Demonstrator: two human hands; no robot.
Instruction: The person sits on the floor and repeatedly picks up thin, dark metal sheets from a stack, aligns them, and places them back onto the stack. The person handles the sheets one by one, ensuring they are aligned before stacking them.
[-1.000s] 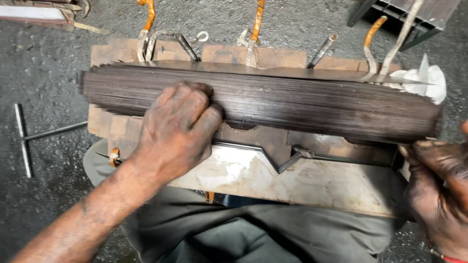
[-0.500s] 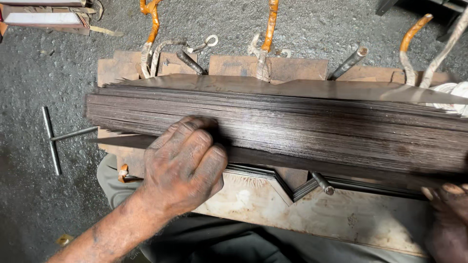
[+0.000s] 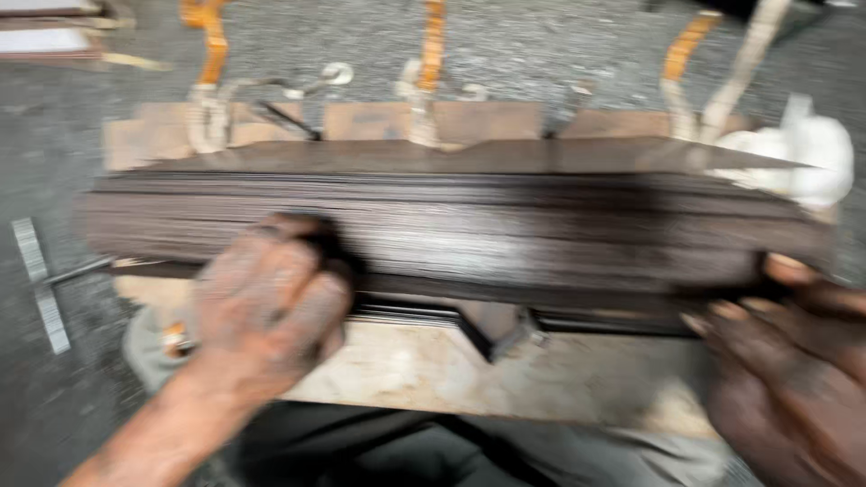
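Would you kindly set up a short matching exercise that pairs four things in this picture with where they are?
Things:
1. left hand
2. right hand
3. T-shaped metal tool
4. white cloth

Places:
A. on the ground, left of the wooden board
B. at the far right end of the stack
C. gripping the near right end of the stack
D. pressed on the front of the stack of dark metal sheets, left of middle

Pairs: 1-D, 2-C, 3-A, 4-B

hands (image 3: pixel 271 307) (image 3: pixel 785 361) grip stack of dark metal sheets (image 3: pixel 505 234) | wooden board (image 3: pixel 505 379) beneath — blurred
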